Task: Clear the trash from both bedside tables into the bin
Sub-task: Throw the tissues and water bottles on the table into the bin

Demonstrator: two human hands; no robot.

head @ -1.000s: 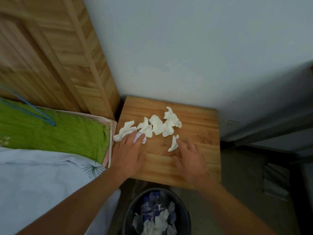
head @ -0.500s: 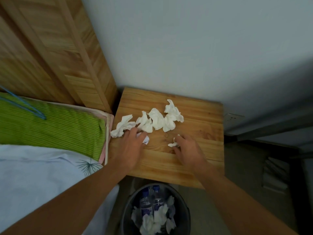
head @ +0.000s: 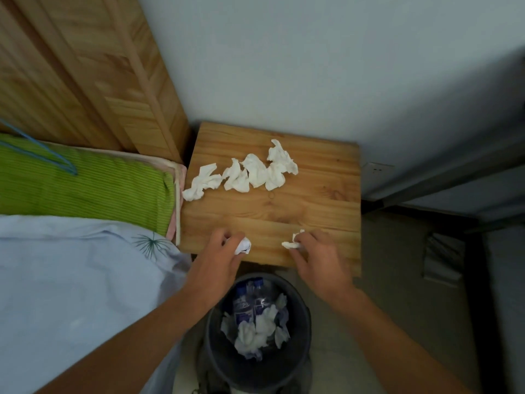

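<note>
A wooden bedside table [head: 318, 206] stands against the wall. Several crumpled white tissues [head: 255, 173] lie in a row across its back half. My left hand [head: 218, 258] grips a small crumpled paper ball [head: 243, 245] over the table's front edge. My right hand [head: 318, 257] pinches a small white tissue [head: 292, 243] at the same edge. A dark round bin [head: 301, 317] sits on the floor just below both hands, holding plastic bottles [head: 250, 301] and tissues.
A bed with a green pillow [head: 85, 186] and pale blue sheet [head: 71, 280] lies to the left, touching the table. A wooden headboard [head: 85, 66] rises behind it. A wall socket [head: 376, 169] and dark furniture are on the right.
Both hands closed on a piece of trash each and drew back from the tissue row to the table's front edge, above the bin.
</note>
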